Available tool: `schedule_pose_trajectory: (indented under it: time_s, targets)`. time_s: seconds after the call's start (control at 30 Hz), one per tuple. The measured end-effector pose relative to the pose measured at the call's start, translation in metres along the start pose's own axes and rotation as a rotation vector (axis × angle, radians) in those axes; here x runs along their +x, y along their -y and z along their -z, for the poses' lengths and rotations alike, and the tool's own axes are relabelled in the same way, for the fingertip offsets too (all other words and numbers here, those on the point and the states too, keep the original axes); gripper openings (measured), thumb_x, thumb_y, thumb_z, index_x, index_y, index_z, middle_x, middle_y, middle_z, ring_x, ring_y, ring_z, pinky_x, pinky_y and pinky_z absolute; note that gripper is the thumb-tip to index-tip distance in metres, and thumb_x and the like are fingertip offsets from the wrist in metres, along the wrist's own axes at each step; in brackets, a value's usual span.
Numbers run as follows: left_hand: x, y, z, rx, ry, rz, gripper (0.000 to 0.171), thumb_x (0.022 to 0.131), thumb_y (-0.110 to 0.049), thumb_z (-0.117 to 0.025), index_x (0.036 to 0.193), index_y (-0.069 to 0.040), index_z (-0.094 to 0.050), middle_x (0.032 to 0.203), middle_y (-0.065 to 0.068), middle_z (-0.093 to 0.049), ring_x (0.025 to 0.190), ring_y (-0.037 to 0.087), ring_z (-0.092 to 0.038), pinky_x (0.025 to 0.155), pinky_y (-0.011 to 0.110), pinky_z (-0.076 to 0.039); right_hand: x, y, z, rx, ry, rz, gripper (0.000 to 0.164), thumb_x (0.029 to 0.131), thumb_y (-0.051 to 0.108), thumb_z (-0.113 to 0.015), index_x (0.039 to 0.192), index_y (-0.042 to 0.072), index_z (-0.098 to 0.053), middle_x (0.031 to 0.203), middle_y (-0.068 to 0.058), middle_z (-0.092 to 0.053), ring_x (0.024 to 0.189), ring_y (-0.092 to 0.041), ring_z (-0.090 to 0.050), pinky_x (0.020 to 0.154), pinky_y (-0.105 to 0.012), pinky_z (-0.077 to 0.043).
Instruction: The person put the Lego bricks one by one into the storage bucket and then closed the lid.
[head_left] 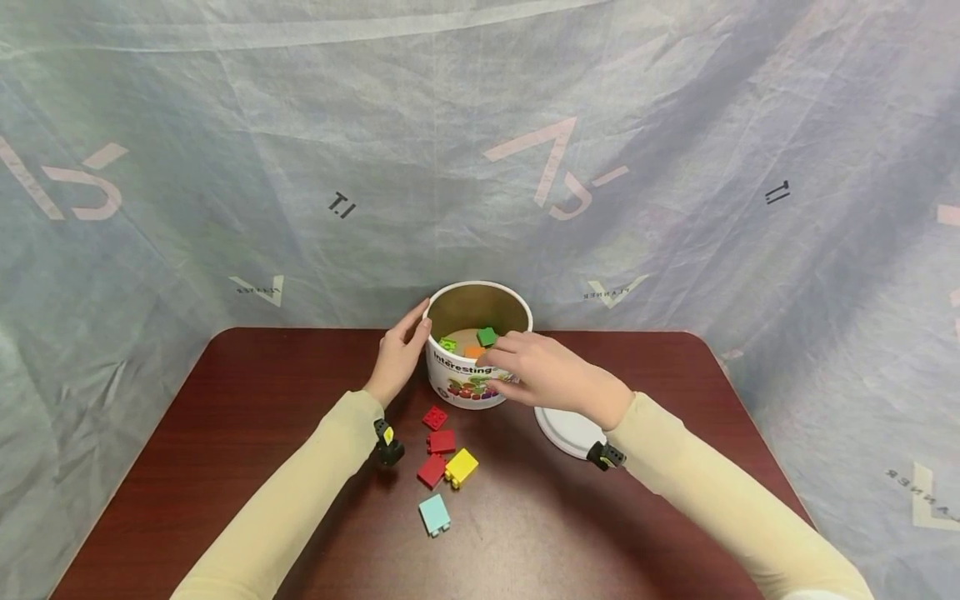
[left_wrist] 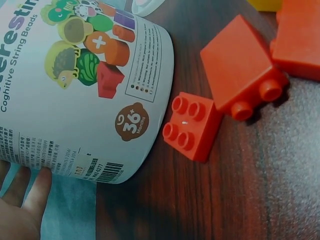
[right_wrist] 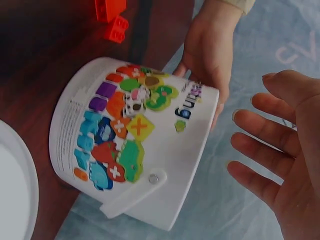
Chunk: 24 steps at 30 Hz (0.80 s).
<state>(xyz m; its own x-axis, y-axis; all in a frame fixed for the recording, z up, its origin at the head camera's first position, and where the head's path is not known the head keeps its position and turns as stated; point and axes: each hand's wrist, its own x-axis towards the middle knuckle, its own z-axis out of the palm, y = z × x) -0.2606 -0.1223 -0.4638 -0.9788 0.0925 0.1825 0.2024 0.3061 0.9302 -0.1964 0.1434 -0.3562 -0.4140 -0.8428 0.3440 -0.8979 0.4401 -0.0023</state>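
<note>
A white bucket (head_left: 465, 387) with printed pictures on its side stands upright at the back of the table. My left hand (head_left: 396, 357) rests against its left wall near the rim, fingers extended along the outside. Over the bucket's front right rim hovers my right hand (head_left: 542, 375), holding nothing; in the right wrist view its fingers (right_wrist: 267, 132) are spread and relaxed. Inside the bucket lie a green block (head_left: 487, 337), a lime green block (head_left: 447, 344) and an orange block (head_left: 474, 352).
In front of the bucket lie a small red block (head_left: 434, 417), two larger red blocks (head_left: 441, 442), a yellow block (head_left: 461, 467) and a light blue block (head_left: 435, 514). A white lid (head_left: 566, 432) lies under the right forearm. Grey cloth (head_left: 480, 183) hangs behind the table.
</note>
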Motion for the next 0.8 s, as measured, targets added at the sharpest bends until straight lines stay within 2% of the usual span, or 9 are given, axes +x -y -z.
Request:
schedule_pose_trajectory:
  time_s: [0.23, 0.43, 0.8]
  targets:
    - [0.0, 0.0, -0.001, -0.003, 0.0, 0.001, 0.052, 0.11, -0.038, -0.054, 0.16, -0.029, -0.046, 0.164, -0.003, -0.042, 0.153, 0.021, -0.036, 0.123, 0.05, -0.032, -0.006, 0.014, -0.01, 0.038, -0.028, 0.022, 0.023, 0.092, 0.02, -0.08, 0.112, 0.01, -0.073, 0.105, -0.002, -0.07, 0.095, -0.019, -0.066, 0.085, -0.037, -0.058]
    - [-0.001, -0.001, 0.0, -0.005, -0.001, 0.0, 0.052, 0.11, -0.039, -0.054, 0.16, -0.029, -0.046, 0.164, -0.003, -0.042, 0.153, 0.021, -0.035, 0.123, 0.05, -0.032, -0.014, 0.021, -0.024, 0.053, 0.018, 0.009, 0.024, 0.095, 0.024, -0.078, 0.115, 0.013, -0.072, 0.109, 0.0, -0.07, 0.103, -0.019, -0.066, 0.093, -0.036, -0.057]
    - [0.0, 0.003, -0.001, -0.012, 0.002, 0.007, 0.052, 0.11, -0.044, -0.052, 0.16, -0.033, -0.044, 0.164, -0.008, -0.041, 0.153, 0.017, -0.035, 0.123, 0.047, -0.033, -0.024, 0.028, -0.051, 0.087, 0.08, 0.019, 0.026, 0.097, 0.027, -0.075, 0.119, 0.013, -0.072, 0.11, 0.001, -0.069, 0.103, -0.016, -0.066, 0.094, -0.032, -0.056]
